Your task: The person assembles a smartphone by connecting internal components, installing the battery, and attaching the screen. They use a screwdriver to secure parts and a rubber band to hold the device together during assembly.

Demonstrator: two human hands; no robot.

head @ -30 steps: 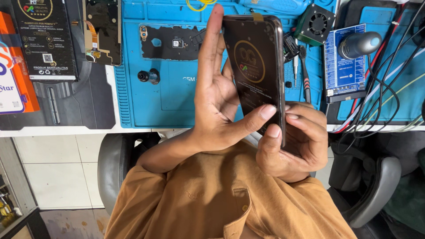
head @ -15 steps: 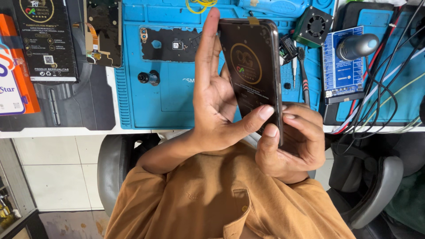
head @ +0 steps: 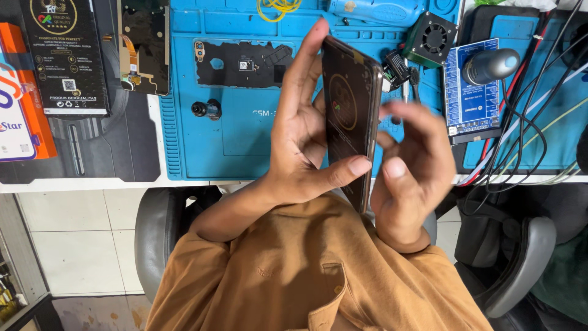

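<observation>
Left hand [head: 306, 147] held a dark smartphone [head: 348, 116] upright and tilted edge-on to the camera, above the near edge of the tabletop [head: 92, 182]. Grip was loose but closed on the phone: thumb pressed across its lower face, forefinger stretched up along the far-left side to the top corner, the remaining fingers curled behind. The screen showed a faint round gold mark. Right hand [head: 407, 178] sat just right of the phone, fingers half curled and apart, blurred; thumb raised near the phone's lower right edge. Whether the right fingertips touched the phone's edge could not be told. The phone lay between the two hands, left palm behind it, right hand beside it. Beyond the hands, a blue work mat [head: 233, 141] covered the tabletop, carrying a black phone frame part [head: 242, 63] and a small black round piece [head: 206, 109]. Far left lay a black flat box [head: 64, 55] and a display panel with flex cable [head: 144, 46]. Far right stood a small black fan [head: 430, 38], a blue circuit board [head: 471, 98] and a tangle of cables [head: 527, 122]. Orange shirt [head: 318, 276] filled the near foreground.
</observation>
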